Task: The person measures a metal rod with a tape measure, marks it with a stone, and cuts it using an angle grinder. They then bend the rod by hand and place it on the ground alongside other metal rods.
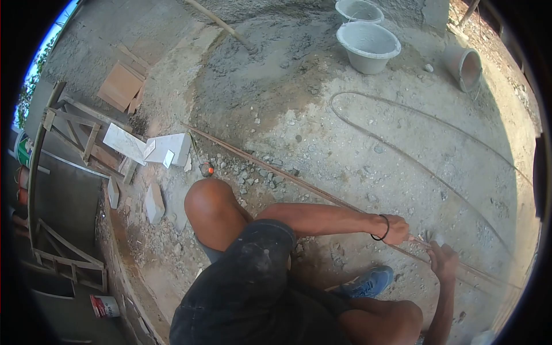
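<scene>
Long thin brown rods (pixel 287 177) run across the rough ground from the upper left to the lower right. My left hand (pixel 397 230), below a black wristband, is closed around something at the rods, a small light-coloured piece showing at its fingertips. Just to its right, my right hand (pixel 444 261) has its fingers closed on the rods. A short gap separates the two hands. Beyond them, a bent rod (pixel 397 150) lies on the ground in a wide loop.
Two pale buckets (pixel 369 49) stand by wet cement (pixel 259 66), where a wooden handle (pixel 221 23) leans. Another bucket (pixel 463 69) lies tipped over. Tiles (pixel 121 86), white blocks (pixel 172 149) and a wooden frame (pixel 75 123) are at left. Rubble (pixel 253 175) lies near my knee.
</scene>
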Demonstrator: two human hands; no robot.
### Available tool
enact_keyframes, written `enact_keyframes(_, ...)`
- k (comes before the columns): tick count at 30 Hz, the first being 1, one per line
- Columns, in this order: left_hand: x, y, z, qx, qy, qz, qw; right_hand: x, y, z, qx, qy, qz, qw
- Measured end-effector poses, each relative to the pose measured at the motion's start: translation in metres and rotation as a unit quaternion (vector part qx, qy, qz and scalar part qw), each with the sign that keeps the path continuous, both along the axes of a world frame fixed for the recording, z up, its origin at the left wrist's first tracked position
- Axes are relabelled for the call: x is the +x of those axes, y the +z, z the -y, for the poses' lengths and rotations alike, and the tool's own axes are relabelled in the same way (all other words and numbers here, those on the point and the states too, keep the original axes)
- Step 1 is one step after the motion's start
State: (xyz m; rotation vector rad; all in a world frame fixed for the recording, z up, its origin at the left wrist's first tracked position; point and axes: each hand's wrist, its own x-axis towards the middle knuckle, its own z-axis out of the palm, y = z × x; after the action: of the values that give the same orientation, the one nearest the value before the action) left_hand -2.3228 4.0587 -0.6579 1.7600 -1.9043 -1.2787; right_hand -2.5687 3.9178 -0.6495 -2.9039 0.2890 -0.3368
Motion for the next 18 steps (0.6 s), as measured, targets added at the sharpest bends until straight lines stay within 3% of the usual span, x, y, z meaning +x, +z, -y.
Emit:
enact_keyframes(8,0.045,0.011,-0.024,0.004,-0.012,0.036,0.999,0.046,-0.003,-0.023,0.01,0.002,0.036,0.999)
enact_keyframes(18,0.215,-0.029,-0.143,0.023,0.01,0.159,0.987,0.219,-0.061,-0.124,0.059,0.023,0.049,0.997)
